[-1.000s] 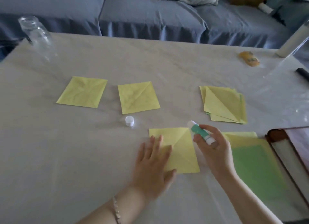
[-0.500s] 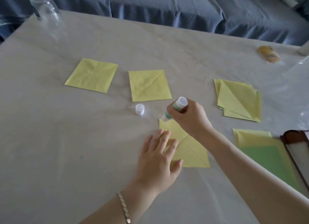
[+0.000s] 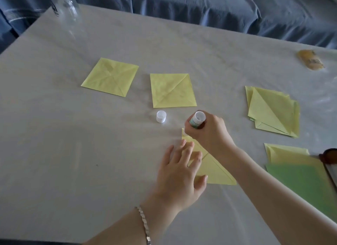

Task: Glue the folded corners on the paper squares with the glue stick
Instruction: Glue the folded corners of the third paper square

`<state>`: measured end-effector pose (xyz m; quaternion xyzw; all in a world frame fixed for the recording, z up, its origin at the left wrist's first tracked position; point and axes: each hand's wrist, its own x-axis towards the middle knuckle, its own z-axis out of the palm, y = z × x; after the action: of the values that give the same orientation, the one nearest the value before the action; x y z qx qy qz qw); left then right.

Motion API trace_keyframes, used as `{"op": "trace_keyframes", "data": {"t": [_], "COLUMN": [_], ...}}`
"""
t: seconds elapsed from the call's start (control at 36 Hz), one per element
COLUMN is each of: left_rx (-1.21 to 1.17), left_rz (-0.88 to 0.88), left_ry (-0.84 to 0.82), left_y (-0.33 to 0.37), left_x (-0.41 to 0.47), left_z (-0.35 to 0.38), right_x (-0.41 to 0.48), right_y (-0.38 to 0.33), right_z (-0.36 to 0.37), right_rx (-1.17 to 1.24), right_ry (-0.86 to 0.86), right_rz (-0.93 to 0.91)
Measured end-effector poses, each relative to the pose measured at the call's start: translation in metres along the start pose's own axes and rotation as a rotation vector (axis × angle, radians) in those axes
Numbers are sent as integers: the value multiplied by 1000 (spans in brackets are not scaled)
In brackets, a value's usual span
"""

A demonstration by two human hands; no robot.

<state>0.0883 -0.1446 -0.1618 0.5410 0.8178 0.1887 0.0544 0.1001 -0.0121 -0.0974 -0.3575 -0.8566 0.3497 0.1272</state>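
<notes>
1. Yellow paper square [image 3: 213, 168] lies near the table's [image 3: 54, 153] near edge, pinned flat by the left hand [image 3: 180, 173] with fingers spread and grasping nothing.
2. Right hand [image 3: 209, 131] has its fingers wrapped around the glue stick [image 3: 197, 119], held tip-down over the square's far corner.
3. White cap [image 3: 161, 116] stands just left of the stick.
4. Two more folded squares [image 3: 172, 90] lie farther back; a stack [image 3: 273, 111] sits toward the right edge.

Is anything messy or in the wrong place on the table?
Nothing is spilled or torn. The glue cap stands loose beside the paper, off the glue stick, and the stack of folded squares is fanned unevenly.
</notes>
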Motion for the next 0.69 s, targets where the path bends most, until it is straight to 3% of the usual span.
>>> {"op": "trace_keyframes", "data": {"t": [0.69], "left_rx": [33], "left_rz": [25], "left_ry": [69], "left_y": [2], "left_x": [0], "left_z": [2], "right_x": [-15], "right_y": [54], "right_z": [-50], "right_rx": [-30], "right_ry": [147], "right_rz": [113]}}
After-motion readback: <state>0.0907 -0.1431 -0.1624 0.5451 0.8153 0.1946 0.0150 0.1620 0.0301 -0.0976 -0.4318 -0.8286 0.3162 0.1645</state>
